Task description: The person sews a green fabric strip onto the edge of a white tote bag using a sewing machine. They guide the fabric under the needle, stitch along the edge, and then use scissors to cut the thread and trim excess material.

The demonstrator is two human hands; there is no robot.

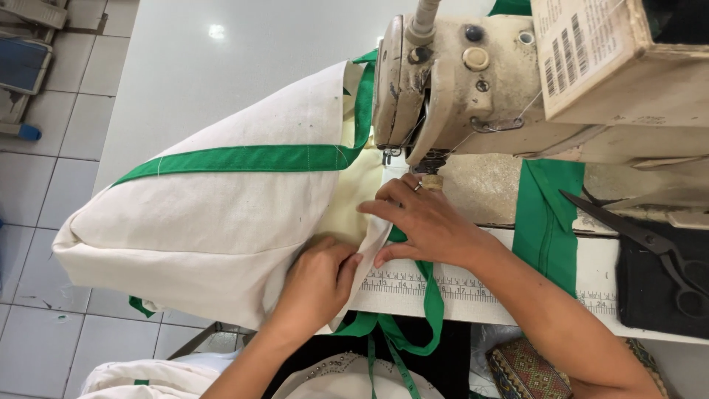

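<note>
A cream canvas bag [214, 214] with green strap trim [251, 157] lies on a sewing table, its edge fed under the head of a worn beige sewing machine [473, 81]. My left hand [319, 281] pinches the bag's folded cream edge near the table's front. My right hand [421, 222] presses flat on the fabric just in front of the needle area [428, 166], a ring on one finger. A loose green strap [432, 295] hangs down off the table edge below my right hand.
A strip of green fabric [546, 222] lies right of the machine. Black scissors [650, 240] rest on a dark pad at the far right. A ruler strip [473, 287] runs along the white table's front edge. Tiled floor [44, 148] lies to the left.
</note>
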